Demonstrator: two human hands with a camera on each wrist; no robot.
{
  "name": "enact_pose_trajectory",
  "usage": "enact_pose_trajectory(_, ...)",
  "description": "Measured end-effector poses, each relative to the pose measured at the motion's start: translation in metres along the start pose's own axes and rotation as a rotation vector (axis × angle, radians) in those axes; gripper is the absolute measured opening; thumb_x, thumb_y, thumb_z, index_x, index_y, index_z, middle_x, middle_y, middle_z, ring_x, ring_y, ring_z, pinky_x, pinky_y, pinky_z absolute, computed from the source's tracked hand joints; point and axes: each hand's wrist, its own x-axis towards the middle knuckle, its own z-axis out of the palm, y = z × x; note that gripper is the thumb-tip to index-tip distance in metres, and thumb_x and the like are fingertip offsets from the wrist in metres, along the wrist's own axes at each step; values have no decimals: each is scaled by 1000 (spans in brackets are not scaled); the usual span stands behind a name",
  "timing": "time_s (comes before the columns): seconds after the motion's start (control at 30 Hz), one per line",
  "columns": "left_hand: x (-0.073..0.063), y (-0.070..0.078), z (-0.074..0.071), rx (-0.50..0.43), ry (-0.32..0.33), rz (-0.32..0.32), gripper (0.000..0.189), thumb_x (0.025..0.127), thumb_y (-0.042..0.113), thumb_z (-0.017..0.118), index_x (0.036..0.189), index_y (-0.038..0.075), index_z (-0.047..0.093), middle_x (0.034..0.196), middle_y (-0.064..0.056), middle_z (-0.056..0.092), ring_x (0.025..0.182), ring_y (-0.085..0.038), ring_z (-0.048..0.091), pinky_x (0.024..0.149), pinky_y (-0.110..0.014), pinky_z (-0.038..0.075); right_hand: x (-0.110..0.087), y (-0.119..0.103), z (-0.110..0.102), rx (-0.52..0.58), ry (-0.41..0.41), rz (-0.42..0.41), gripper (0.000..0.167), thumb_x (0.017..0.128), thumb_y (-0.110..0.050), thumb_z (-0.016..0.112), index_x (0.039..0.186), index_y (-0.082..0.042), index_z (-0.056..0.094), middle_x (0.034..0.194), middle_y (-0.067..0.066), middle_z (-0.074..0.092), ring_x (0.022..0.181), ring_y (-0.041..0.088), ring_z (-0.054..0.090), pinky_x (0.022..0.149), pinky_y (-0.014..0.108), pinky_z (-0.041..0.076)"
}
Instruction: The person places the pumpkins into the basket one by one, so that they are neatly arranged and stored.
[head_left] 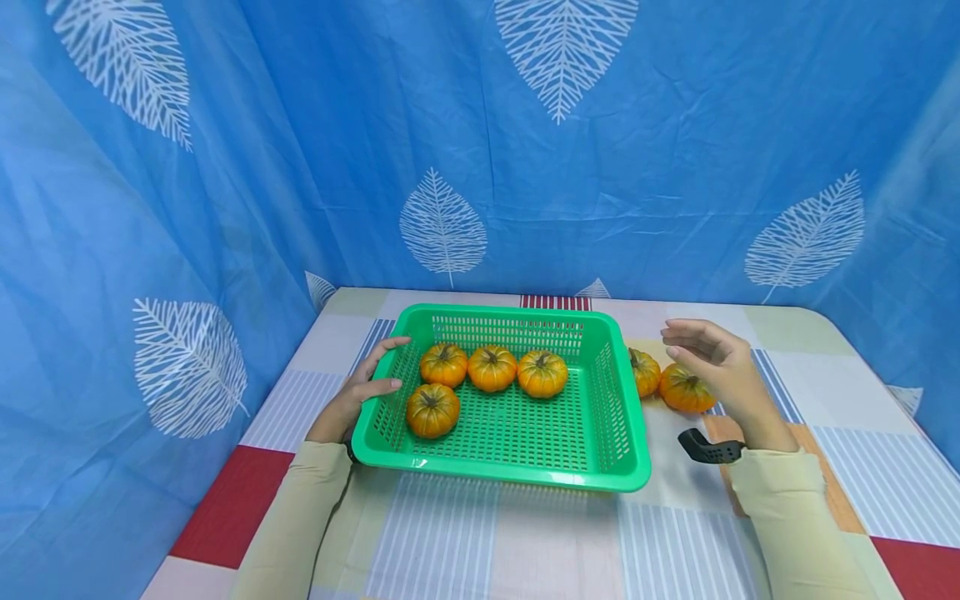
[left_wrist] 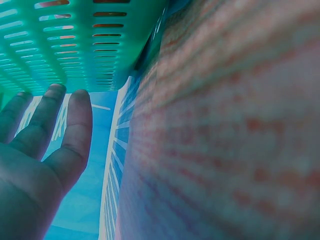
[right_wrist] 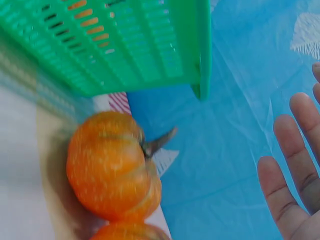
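Note:
A green plastic basket (head_left: 498, 481) stands on the table with several small orange pumpkins inside, three in a back row and one pumpkin (head_left: 432, 411) in front at the left. My left hand (head_left: 362, 392) is at the basket's left rim, thumb and forefinger reaching over it. In the left wrist view its other fingers (left_wrist: 77, 125) look straight, tips at the basket's outer wall. My right hand (head_left: 712, 367) hovers right of the basket, fingers loosely bent, holding nothing. Below it are two pumpkins: one pumpkin (head_left: 645, 372) beside the basket wall, another pumpkin (head_left: 684, 390) partly behind the hand.
A patchwork-patterned cloth (head_left: 555, 542) covers the table. Blue curtains (head_left: 660, 192) with white leaf prints hang behind and at both sides. A black wrist strap piece (head_left: 708, 447) juts out from the right wrist.

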Motion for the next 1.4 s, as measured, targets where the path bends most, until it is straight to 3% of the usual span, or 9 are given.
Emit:
enact_pose_trajectory(0.27,1,-2,-1,18,-3,19,69,99,13,57,164,12,33,170,-30,24,137,-30,50,101,-32,58,-7,11,-15,3,46,36,35,104,7,65,134,-9,73,117,-12,75,106,1,69,94,9,52)
enact_pose_trajectory(0.53,2,-3,-2,6,-15,20,70,98,13,57,164,11,33,170,-31,21,137,-30,48,102,-31,57,-14,25,-29,-209,106,134,31,106,-5,68,137,-11,70,117,-26,68,109,-6,62,94,3,45)
enact_pose_trajectory(0.8,3,-2,-2,9,-21,30,70,99,12,56,164,10,32,170,-31,21,136,-27,49,102,-30,57,-21,40,-41,-261,74,265,40,109,-18,68,147,-8,63,123,-30,59,117,-8,53,91,2,43)
enact_pose_trajectory(1.0,3,-4,-3,13,-15,41,68,98,13,56,163,12,35,169,-30,23,135,-25,50,102,-30,57,-26,50,-45,-271,-27,400,61,109,-31,67,160,-4,47,146,-10,52,132,15,49,88,5,46)
enact_pose_trajectory(1.07,4,-5,-4,20,-14,52,67,98,13,56,162,13,36,168,-31,23,134,-25,50,102,-29,56,-27,54,-45,-274,-56,429,65,110,-33,67,163,-4,43,155,4,48,137,28,46,94,11,51)
enact_pose_trajectory(1.13,4,-5,-5,20,-13,54,67,97,13,57,162,13,36,168,-31,23,134,-24,50,102,-29,56,-28,58,-46,-250,-79,447,67,111,-32,65,165,-2,39,163,18,41,142,39,42,109,31,54)
enact_pose_trajectory(1.27,4,-5,-4,16,-11,40,69,98,14,57,163,12,35,169,-30,23,135,-26,50,102,-30,56,-30,67,-47,-161,-100,499,71,111,-32,65,169,-6,33,169,29,28,148,45,33,115,76,37)
enact_pose_trajectory(1.33,3,-5,-4,16,-9,28,70,99,14,57,164,10,33,170,-28,23,136,-27,49,102,-31,57,-31,70,-47,-115,-100,519,72,111,-31,65,170,-9,31,170,28,26,148,38,34,113,79,36)
enact_pose_trajectory(1.4,3,-4,-3,18,-8,26,71,99,14,56,165,9,31,171,-28,23,136,-27,49,103,-32,56,-32,73,-48,-114,-104,518,72,111,-30,66,170,-9,32,169,24,29,142,25,41,116,62,45)
